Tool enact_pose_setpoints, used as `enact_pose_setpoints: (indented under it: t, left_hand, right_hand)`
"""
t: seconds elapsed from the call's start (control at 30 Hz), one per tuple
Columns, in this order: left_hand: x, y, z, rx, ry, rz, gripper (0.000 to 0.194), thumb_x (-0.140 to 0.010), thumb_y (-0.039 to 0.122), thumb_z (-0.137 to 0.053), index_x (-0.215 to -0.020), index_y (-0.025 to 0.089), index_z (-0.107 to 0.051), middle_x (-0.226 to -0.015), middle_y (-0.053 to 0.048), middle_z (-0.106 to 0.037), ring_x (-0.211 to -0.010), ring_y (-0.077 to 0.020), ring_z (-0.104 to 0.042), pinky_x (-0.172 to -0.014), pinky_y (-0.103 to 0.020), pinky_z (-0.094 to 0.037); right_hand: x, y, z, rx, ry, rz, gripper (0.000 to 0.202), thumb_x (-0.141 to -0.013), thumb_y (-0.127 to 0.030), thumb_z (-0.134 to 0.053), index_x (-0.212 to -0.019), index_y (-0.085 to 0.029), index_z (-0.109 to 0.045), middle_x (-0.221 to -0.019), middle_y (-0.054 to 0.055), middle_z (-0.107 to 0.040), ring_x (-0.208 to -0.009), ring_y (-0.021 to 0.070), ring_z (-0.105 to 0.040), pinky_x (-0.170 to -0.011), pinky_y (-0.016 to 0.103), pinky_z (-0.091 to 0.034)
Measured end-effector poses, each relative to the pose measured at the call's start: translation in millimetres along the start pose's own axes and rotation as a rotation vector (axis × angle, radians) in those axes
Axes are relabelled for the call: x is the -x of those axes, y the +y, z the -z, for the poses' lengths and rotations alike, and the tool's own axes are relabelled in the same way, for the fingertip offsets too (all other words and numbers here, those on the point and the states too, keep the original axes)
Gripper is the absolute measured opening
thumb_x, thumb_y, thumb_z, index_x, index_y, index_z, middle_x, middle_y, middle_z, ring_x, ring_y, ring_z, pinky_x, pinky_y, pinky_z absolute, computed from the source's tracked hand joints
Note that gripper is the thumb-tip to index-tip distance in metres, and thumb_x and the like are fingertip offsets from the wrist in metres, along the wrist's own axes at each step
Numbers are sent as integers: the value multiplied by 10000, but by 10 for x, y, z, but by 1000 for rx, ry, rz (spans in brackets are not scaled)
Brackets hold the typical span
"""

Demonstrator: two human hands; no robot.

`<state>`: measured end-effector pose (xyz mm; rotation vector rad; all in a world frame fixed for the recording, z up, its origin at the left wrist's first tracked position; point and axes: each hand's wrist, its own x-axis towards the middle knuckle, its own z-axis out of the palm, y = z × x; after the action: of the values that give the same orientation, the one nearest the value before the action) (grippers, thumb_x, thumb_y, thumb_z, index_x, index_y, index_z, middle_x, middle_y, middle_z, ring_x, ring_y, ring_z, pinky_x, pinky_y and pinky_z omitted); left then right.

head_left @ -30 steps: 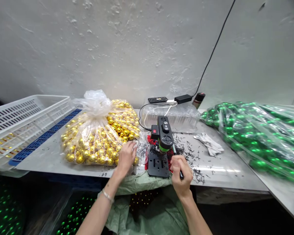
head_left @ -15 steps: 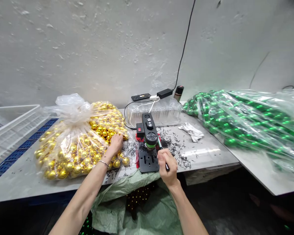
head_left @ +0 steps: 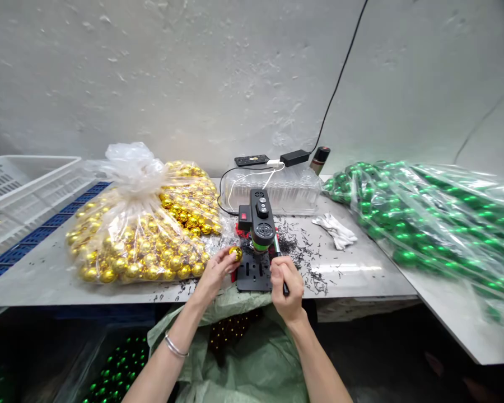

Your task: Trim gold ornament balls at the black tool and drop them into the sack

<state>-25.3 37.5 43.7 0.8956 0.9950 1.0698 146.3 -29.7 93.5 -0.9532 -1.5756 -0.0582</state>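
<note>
Steadiness here likely depends on pinching the gold ball [head_left: 236,253] lightly, fingertips clear of the black machine [head_left: 262,215] near frame centre. The left hand [head_left: 214,273] has its grip closed around that ball, lower centre; the right hand's [head_left: 288,286] grip wraps the lever handle [head_left: 286,290].
</note>
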Motion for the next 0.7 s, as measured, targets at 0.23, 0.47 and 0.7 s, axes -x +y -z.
enact_pose_setpoints:
  t: [0.23, 0.47, 0.7]
  left_hand:
    - [-43, -477, -258, -303, 45, -224, 472, -755, 469, -723, -1110, 161, -675, -1077, -108, -722, -1013, -244, -660, -942, -388, -492]
    - [-4, -577, -296, -814, 96, -421, 339, -856, 353, -658, -1168, 222, -680, -1034, -88, -717, -1007, -266, -635, -968, -485, -440]
    - [22, -653, -341, -912, 101, -600, 307, -907, 297, -615, -1198, 200, -632, -1095, -107, -704, -1041, -266, -628, -963, -467, -436]
  right_hand:
    - [29, 69, 21, -24, -34, 31, 244, -899, -46, -428, -719, -207, -456, -689, 7, -493, -653, 126, -499, -573, 254, -412]
    - [41, 75, 6, -32, -15, 35, 241, -893, -38, -432, -727, -210, -464, -679, 2, -489, -670, 137, -516, -592, 262, -431]
    - [33, 57, 37, -9, -34, 42, 239, -888, -15, -424, -755, -204, -485, -685, 3, -492, -689, 138, -530, -597, 260, -438]
